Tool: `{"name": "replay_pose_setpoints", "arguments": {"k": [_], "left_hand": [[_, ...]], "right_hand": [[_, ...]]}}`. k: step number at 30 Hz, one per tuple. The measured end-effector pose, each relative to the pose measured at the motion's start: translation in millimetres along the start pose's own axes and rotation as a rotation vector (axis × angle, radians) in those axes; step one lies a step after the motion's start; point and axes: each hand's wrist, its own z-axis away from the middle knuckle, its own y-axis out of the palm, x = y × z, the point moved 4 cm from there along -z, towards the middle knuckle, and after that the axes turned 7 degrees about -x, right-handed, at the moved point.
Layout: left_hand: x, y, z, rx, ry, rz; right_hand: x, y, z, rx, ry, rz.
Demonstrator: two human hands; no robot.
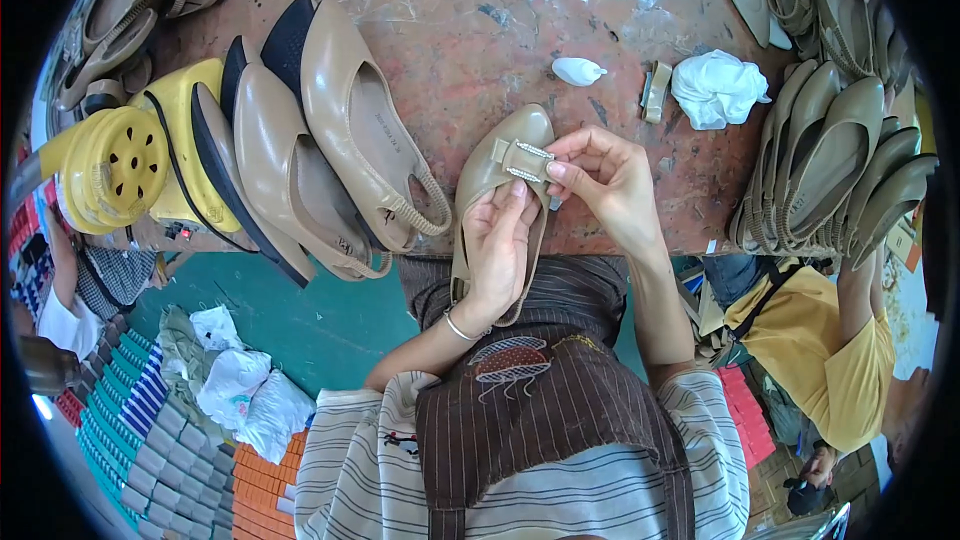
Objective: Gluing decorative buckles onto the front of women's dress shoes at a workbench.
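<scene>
Beige slingback shoe [497,175] lay toe-up at the near edge of the worn red worktable [450,10], cradled from below by the left hand [497,245], its fingers closed around the vamp; the right hand [608,185] pinched a small rhinestone-edged buckle bow [522,160] against the toe; the step looked like seating this trim; next would call for firm, centred pressure; two finished shoes [320,155] stood to the left.
</scene>
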Motion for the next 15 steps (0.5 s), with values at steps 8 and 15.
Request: {"name": "replay_pose_setpoints", "arguments": {"k": [8, 15], "left_hand": [[-1.8, 1.5, 0.4, -0.021, -0.008, 0.05], [-4.0, 4.0, -0.1, -0.052, -0.024, 0.059]], "right_hand": [[3.2, -0.7, -6.9, 0.079, 0.017, 0.177], [5.4, 3.2, -8.4, 0.046, 0.031, 0.195]]}}
